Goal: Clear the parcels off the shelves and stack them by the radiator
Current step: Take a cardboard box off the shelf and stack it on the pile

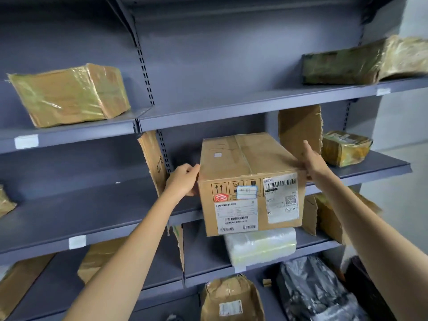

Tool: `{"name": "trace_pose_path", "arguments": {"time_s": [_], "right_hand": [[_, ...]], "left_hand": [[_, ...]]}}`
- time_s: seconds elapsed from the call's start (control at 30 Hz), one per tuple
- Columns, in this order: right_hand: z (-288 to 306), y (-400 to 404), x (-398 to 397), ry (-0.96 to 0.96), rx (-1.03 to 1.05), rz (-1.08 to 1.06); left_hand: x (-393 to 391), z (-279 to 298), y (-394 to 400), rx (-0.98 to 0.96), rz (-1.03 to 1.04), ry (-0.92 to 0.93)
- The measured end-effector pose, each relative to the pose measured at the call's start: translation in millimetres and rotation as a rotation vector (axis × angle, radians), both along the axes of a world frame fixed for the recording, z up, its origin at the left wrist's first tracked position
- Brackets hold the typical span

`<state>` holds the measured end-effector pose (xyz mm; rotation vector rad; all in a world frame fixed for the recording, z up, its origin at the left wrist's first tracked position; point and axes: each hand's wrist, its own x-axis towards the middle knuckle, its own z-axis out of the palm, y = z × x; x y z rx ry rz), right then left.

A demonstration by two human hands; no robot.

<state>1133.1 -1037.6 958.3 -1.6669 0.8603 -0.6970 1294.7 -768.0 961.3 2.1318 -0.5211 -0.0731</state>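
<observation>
Left arm: bare, stretched up from the lower left toward the middle.
Left hand: fingers curled round the left edge of the long brown cardboard box with shipping labels, gripping it.
Right arm: bare, stretched up from the lower right corner.
Right hand: flat against the box's right side near its top edge, forefinger straight and pointing upward, pressing inward.

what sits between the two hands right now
The labelled cardboard box fills the gap in the head view: left hand holds its left side, right hand its right top edge.
</observation>
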Motion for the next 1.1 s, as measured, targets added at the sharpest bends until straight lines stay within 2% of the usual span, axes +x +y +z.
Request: {"name": "trace_pose_path", "arguments": {"time_s": [0.07,0.17,0.3,0.33,0.5,0.63,0.77,0.93,1.1], "right_hand": [[4.0,10.7,-13.4,0.028,0.127,0.113],[3.0,30.8,-22.3,0.154,0.105,0.151],[-7.8,49.0,-31.5,0.205,0.121,0.152],[-10.4,52.9,-34.1,0.218,0.149,0.155],[-35.9,62.3,-48.7,0.237,0.18,0.133],[-87.3,75.1,-67.2,0.161,0.148,-0.04],[-142.3,74.8,-111.5,0.141,0.264,-0.2],[-180.0,47.7,-201.5,0.196,0.266,-0.401],[-190.9,0.2,-330.5,0.309,0.215,-0.656]], "left_hand": [[5.2,3.6,14.3,0.029,-0.095,0.038],[9.2,1.6,16.1,0.121,-0.182,0.057],[-5.2,-11.8,1.3,-0.061,-0.31,0.447],[-7.5,-16.2,-2.2,-0.078,-0.34,0.485],[-19.7,-33.3,-7.9,-0.057,-0.47,0.498],[-43.9,-65.1,-9.9,-0.029,-0.553,0.47],[-87.0,-114.6,-24.1,0.027,-0.585,0.533],[-157.6,-163.9,-67.6,0.095,-0.657,0.724],[-262.5,-186.5,-158.4,0.126,-0.8,0.821]]}}
